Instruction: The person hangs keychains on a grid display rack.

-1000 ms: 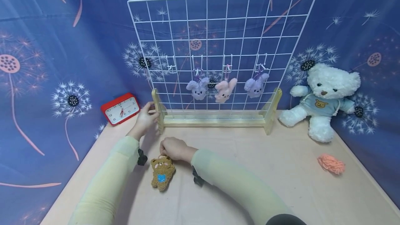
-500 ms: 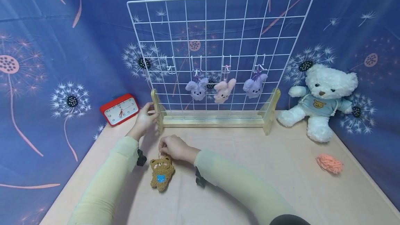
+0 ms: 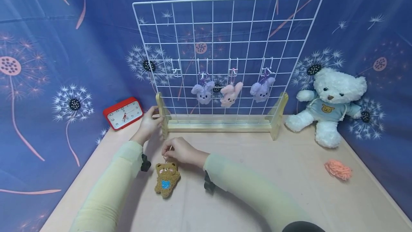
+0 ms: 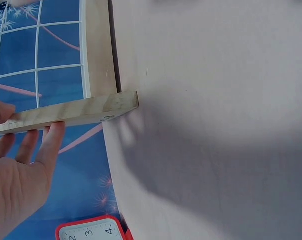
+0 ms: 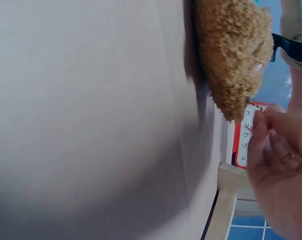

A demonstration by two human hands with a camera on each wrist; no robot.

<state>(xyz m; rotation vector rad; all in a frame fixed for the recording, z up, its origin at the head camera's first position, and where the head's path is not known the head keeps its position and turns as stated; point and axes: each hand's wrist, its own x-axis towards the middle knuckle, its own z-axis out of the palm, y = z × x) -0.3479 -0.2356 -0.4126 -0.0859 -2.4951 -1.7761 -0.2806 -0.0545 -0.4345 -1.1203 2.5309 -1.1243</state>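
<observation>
My right hand (image 3: 181,150) pinches the thin ring or cord at the top of a brown fuzzy bear keychain (image 3: 166,180) with a blue patch on its belly. Below the fingers the bear lies on the tabletop, head toward the rack. In the right wrist view its plush body (image 5: 233,55) shows from the side, close to the fingertips. My left hand (image 3: 150,122) holds the left wooden foot (image 4: 91,109) of the white wire grid rack (image 3: 212,42), thumb on one side and fingers on the other in the left wrist view.
Two purple plush charms, one a bunny (image 3: 203,93), and a pink bunny charm (image 3: 231,95) hang from rack hooks. At the left, another hook (image 3: 176,71) carries no charm. A red clock (image 3: 123,113) stands left, a white teddy bear (image 3: 331,99) right, near coral yarn (image 3: 338,169).
My right hand has lifted slightly and moved a little left, so more of the keychain's ring or cord shows. The bear stays nearly in place, and my left hand keeps its hold.
</observation>
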